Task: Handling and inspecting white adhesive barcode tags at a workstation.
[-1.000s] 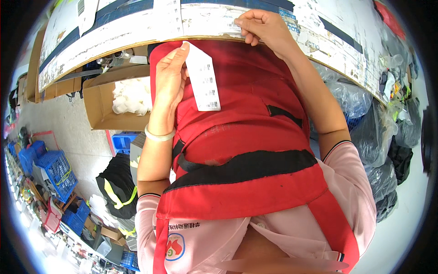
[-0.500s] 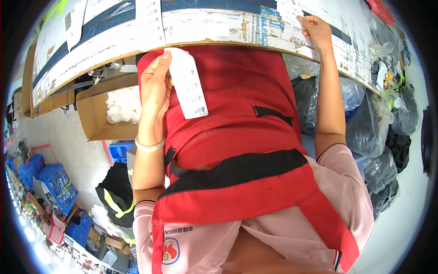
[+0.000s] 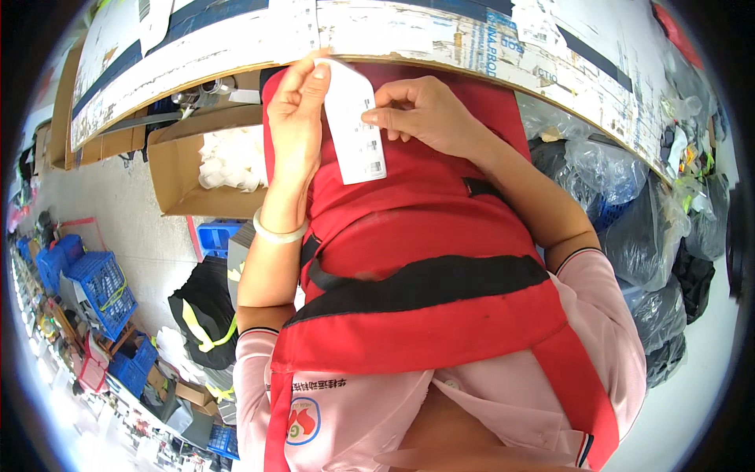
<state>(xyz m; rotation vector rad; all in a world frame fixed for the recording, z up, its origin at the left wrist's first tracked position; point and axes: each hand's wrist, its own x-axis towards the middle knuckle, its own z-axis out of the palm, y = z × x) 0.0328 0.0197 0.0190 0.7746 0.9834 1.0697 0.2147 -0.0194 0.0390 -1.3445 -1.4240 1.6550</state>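
Bright light glares white at lower left, and fisheye distortion bows the table [image 3: 197, 67] inside dark corners.

Open cardboard box [image 3: 212, 206] at left, white pieces [image 3: 232, 160] inside; blue lattice crate [image 3: 101, 289] farther left; black fabric [image 3: 214, 283] with yellow-green strip [image 3: 191, 325]; filled plastic bags [image 3: 641, 240] heaped at right

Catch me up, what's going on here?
A person in a red apron holds a white printed paper strip near its top in the left hand; it hangs in front of the apron. The right hand is at the strip's right edge, though whether it grips it is unclear. A scuffed white worktop lies just beyond, with more printed paper on it.
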